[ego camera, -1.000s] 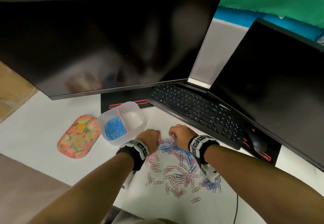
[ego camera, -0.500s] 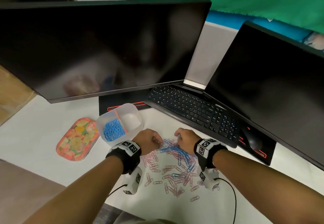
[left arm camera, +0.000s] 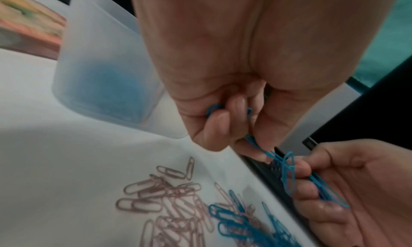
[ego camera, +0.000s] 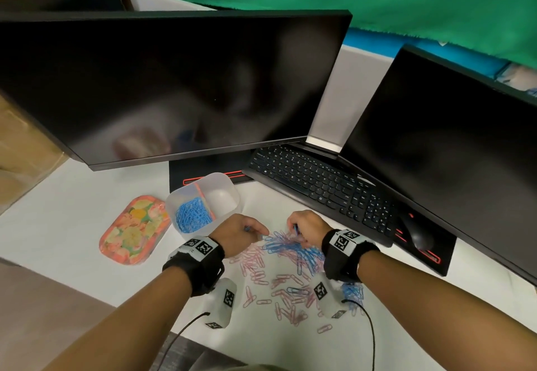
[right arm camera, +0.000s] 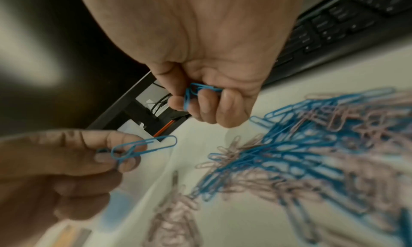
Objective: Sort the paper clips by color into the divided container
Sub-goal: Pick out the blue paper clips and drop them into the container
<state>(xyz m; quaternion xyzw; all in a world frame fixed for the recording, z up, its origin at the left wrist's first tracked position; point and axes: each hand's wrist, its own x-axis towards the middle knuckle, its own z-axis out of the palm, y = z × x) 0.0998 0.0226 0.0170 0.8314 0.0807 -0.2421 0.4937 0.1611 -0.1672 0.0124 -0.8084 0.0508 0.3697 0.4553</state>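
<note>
A mixed heap of blue and pink paper clips [ego camera: 286, 257] lies on the white table between my wrists. My left hand [ego camera: 247, 229] hovers over its far left edge, curled fingers holding blue clips [left arm camera: 212, 109], thumb and forefinger pinching one more [right arm camera: 142, 147]. My right hand [ego camera: 305, 225] is just right of it, curled round a small bunch of blue clips [right arm camera: 196, 92]. The translucent divided container [ego camera: 229, 187] stands just beyond my left hand. Its left compartment holds blue clips [ego camera: 193, 215]; the right one looks empty.
A flowered lid or tray [ego camera: 133, 229] lies left of the container. A black keyboard [ego camera: 319, 184] and mouse [ego camera: 418, 232] sit behind my right hand, under two dark monitors [ego camera: 174, 86]. Loose pink clips [ego camera: 287, 304] scatter toward the table's near edge.
Both hands have come slightly apart over the heap's far edge. The left thumb and forefinger have stretched out with a blue clip.
</note>
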